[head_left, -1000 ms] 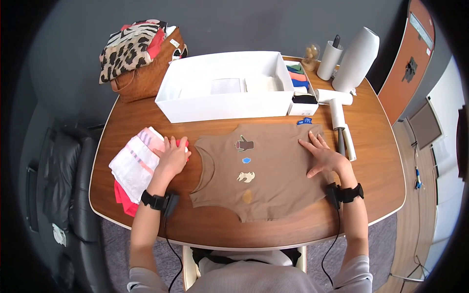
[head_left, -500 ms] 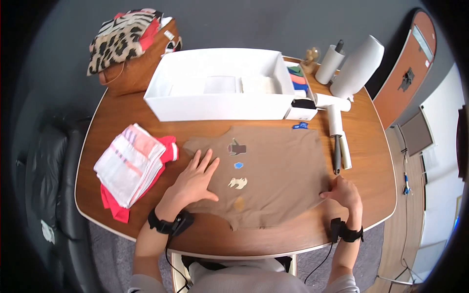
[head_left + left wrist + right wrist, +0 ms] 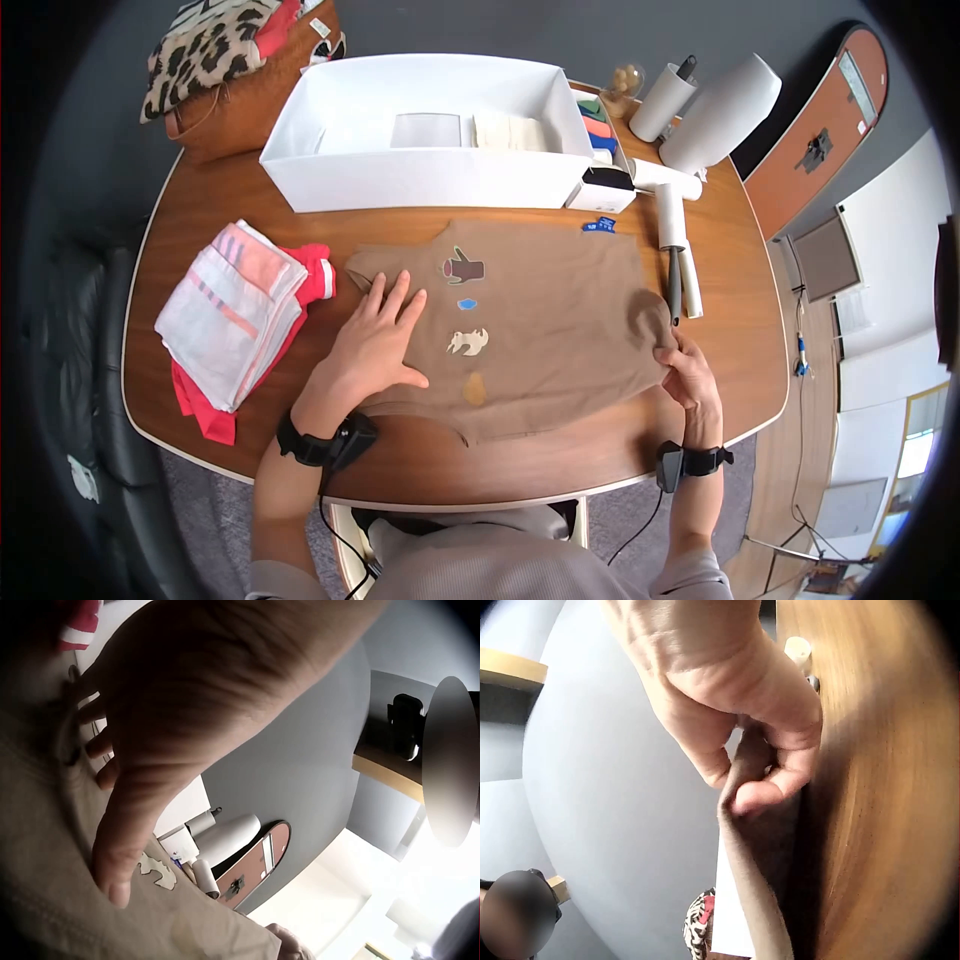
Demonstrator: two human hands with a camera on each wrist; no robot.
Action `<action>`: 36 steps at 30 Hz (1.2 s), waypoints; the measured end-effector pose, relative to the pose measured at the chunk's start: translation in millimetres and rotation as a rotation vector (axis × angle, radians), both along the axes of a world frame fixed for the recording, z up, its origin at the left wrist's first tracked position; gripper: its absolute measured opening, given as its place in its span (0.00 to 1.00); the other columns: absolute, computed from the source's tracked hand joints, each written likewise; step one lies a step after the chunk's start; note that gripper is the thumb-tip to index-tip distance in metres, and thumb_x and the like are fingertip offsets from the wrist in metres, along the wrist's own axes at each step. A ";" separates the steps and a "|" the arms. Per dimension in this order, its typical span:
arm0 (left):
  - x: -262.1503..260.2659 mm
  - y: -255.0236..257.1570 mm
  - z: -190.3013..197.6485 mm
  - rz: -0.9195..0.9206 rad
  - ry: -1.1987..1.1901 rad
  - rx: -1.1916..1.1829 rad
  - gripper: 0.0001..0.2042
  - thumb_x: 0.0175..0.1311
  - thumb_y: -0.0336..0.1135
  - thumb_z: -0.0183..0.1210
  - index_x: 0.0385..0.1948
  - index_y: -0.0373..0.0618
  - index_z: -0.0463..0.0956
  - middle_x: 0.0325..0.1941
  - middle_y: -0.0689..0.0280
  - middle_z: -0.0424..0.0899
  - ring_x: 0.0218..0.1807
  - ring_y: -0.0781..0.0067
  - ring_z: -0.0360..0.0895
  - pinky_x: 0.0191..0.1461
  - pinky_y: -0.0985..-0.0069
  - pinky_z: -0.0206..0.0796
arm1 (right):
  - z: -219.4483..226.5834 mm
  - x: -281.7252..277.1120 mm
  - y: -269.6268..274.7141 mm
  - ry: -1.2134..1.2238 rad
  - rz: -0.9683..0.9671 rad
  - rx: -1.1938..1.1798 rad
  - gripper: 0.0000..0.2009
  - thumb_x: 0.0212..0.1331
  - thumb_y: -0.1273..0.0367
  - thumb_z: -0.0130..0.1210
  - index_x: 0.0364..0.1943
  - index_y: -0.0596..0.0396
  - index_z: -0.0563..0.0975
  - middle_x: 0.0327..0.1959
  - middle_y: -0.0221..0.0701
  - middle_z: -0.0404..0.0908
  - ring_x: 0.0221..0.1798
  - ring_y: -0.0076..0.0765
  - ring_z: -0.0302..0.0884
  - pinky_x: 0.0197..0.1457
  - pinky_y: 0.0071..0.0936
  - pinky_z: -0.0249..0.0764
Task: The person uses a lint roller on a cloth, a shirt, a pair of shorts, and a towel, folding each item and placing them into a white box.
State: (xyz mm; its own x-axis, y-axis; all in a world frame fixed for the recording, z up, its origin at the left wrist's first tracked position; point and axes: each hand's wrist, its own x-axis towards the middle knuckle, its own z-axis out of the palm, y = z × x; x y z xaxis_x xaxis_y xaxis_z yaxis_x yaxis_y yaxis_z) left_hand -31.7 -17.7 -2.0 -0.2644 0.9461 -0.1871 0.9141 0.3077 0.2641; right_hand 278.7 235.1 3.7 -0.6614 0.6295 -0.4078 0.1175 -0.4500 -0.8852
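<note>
A brown sleeveless top [image 3: 540, 310] lies spread on the table, its neck end to the left, with small animal and blue patches down its front. My left hand [image 3: 375, 345] rests near the neck end, fingers straight and spread over the fabric. At the opposite end my right hand [image 3: 690, 375] pinches the hem between thumb and fingers. The right wrist view shows that hem [image 3: 754, 862] raised off the wood in a fold. Left of the top sits a stack of folded white and pink cloths [image 3: 225, 310] over a red garment [image 3: 315, 270].
Behind the top stands a long white box [image 3: 430, 180], with a smaller box of rolled cloths [image 3: 605, 190] beside it. A lint roller [image 3: 672, 225] lies by the hem end. A brown basket [image 3: 240, 120] heaped with clothes is at back left. White bottles [image 3: 720, 115] stand back right.
My left hand has moved from beside the folded stack onto the top's neck end. My right hand has gone from lying flat on the fabric to gripping the hem, which has lifted.
</note>
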 end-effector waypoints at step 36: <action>3.5 -8.1 -2.1 -0.041 -0.026 -0.082 0.56 0.23 0.46 0.72 0.61 0.37 0.47 0.66 0.44 0.40 0.67 0.39 0.37 0.67 0.57 0.42 | -2.0 -39.1 65.0 -1.061 0.117 1.557 0.21 0.46 0.59 0.59 0.37 0.62 0.69 0.28 0.44 0.77 0.32 0.51 0.75 0.35 0.39 0.71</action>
State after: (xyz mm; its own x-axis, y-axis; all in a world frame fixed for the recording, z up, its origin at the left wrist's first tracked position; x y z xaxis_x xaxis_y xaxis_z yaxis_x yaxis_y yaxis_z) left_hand -28.2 -25.8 -4.0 -0.2200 0.9371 -0.2709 0.9193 0.2920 0.2637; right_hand 239.6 300.1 1.7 -0.6132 0.7663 0.1919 0.7819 0.6233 0.0098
